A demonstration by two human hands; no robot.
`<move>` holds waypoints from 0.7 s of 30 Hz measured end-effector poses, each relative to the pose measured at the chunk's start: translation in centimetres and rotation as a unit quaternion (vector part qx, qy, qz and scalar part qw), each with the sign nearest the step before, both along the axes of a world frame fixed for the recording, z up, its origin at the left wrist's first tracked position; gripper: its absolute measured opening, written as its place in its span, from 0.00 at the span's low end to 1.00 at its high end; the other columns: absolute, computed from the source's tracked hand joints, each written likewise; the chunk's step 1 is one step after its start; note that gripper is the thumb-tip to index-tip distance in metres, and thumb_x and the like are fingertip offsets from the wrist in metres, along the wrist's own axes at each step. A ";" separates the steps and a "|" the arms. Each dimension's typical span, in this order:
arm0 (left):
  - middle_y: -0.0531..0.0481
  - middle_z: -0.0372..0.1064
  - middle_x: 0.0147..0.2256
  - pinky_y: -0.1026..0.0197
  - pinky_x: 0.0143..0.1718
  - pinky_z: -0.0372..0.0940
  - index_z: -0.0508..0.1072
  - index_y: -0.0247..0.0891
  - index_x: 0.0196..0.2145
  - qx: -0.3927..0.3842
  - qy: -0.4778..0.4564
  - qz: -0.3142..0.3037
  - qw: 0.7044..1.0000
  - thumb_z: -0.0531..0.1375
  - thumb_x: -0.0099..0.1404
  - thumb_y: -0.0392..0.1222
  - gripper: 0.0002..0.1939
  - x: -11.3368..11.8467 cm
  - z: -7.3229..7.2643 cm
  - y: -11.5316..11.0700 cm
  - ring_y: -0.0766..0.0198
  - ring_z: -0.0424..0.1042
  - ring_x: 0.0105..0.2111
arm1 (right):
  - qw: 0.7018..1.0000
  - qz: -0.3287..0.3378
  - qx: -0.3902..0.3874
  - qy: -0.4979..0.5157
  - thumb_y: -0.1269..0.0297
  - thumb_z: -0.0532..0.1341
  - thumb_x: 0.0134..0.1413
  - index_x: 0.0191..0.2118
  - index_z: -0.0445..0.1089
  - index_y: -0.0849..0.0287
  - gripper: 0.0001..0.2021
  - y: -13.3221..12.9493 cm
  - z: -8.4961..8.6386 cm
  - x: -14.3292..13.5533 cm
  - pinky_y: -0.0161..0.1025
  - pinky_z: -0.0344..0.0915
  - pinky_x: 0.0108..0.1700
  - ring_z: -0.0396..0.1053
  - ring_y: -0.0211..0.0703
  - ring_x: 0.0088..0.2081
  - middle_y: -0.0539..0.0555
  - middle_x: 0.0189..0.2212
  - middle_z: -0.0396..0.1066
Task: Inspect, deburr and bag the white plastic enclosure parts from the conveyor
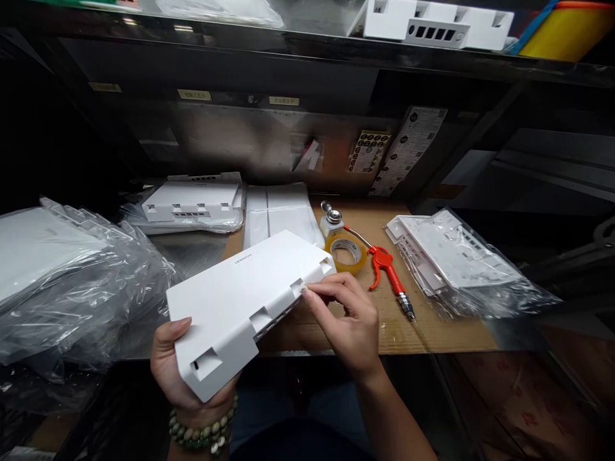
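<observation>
Our L hand clamps white cover at one end; R hand touches notched edge, pinch unclear. Prob. light, stiff, slippery; we'd hold edges.

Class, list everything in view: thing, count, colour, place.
Held casing: one, white, centre
Wrapped heap: one, white, left
Casing stack: one, white, back left
Sleeves: one stack, whitish, back centre
Cardboard: one, brown, centre right
Tape: one, yellow, on cardboard
Bottle: one, whitish, behind tape
Air gun: one, red, beside tape
Bagged parts: count unclear, white, right
Labels: several, yellow/white, back panel
Shelf casing: one, white, top right
Container: one, yellow, top-right corner
Beads: many, greenish, left wrist
Left hand: one, bare, holding casing
Right hand: one, bare, at casing edge
</observation>
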State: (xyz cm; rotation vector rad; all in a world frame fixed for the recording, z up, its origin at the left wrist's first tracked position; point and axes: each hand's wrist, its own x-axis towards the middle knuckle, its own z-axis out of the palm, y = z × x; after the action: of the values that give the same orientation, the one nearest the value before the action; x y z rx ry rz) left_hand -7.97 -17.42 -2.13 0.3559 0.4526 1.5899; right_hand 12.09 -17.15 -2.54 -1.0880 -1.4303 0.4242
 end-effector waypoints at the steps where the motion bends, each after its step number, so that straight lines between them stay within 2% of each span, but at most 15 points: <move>1: 0.49 0.83 0.45 0.52 0.35 0.80 0.63 0.50 0.68 -0.009 0.001 0.015 1.000 0.61 0.59 0.41 0.39 0.1 -0.1 0.0 0.53 0.81 0.26 | 1.000 -0.002 -0.003 0.002 0.71 0.67 0.62 0.41 0.81 0.53 0.06 -0.1 0.1 0.0 0.39 0.73 0.36 0.72 0.41 0.35 0.52 0.34 0.73; 5: 0.48 0.81 0.51 0.49 0.43 0.80 0.67 0.49 0.65 -0.084 0.035 0.092 0.992 0.62 0.57 0.43 0.37 1.0 0.1 0.0 0.47 0.83 0.41 | 1.000 -0.015 0.013 -0.021 0.73 0.67 0.62 0.43 0.80 0.53 0.08 -0.6 0.0 -0.8 0.39 0.73 0.35 0.71 0.40 0.33 0.52 0.34 0.72; 9: 0.45 0.78 0.55 0.44 0.48 0.78 0.68 0.46 0.64 -0.118 0.093 0.113 0.982 0.60 0.59 0.43 0.33 1.8 0.7 -0.1 0.43 0.80 0.51 | 0.999 0.003 0.027 -0.031 0.75 0.67 0.61 0.44 0.79 0.54 0.10 -1.2 -0.4 -1.9 0.38 0.72 0.34 0.72 0.39 0.33 0.52 0.33 0.72; 12: 0.43 0.77 0.57 0.42 0.49 0.77 0.67 0.44 0.65 -0.123 0.073 0.114 0.983 0.59 0.59 0.40 0.35 2.1 1.0 -0.2 0.42 0.79 0.52 | 0.999 0.027 0.028 -0.034 0.76 0.67 0.61 0.45 0.79 0.55 0.10 -1.4 -0.5 -2.1 0.38 0.72 0.35 0.72 0.39 0.33 0.53 0.34 0.72; 15: 0.41 0.77 0.57 0.40 0.50 0.77 0.66 0.43 0.66 -0.114 0.026 0.112 0.987 0.60 0.54 0.36 0.39 2.4 1.2 -0.2 0.40 0.79 0.51 | 0.999 0.007 0.020 -0.035 0.76 0.67 0.61 0.44 0.80 0.56 0.09 -1.3 -0.6 -2.0 0.38 0.72 0.35 0.71 0.39 0.33 0.52 0.33 0.72; 18: 0.41 0.76 0.58 0.39 0.50 0.77 0.66 0.43 0.66 -0.129 0.006 0.120 0.984 0.60 0.54 0.35 0.40 2.7 1.3 -0.2 0.39 0.78 0.53 | 0.999 -0.008 0.021 -0.035 0.77 0.67 0.60 0.43 0.80 0.59 0.08 -1.2 -0.5 -2.3 0.37 0.70 0.35 0.70 0.37 0.32 0.52 0.32 0.71; 21: 0.41 0.77 0.57 0.40 0.50 0.77 0.67 0.44 0.65 -0.148 -0.003 0.136 0.980 0.61 0.55 0.35 0.39 2.9 1.5 0.0 0.38 0.78 0.53 | 0.999 0.023 0.022 -0.025 0.78 0.67 0.60 0.43 0.80 0.61 0.08 -1.5 -0.4 -2.9 0.36 0.70 0.35 0.70 0.37 0.33 0.53 0.33 0.71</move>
State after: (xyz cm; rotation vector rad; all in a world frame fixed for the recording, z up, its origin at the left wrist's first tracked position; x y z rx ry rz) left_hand -5.04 -17.44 -0.65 0.0627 0.7468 1.7545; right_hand 9.16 -18.67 -2.94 -1.0379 -1.5048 0.3977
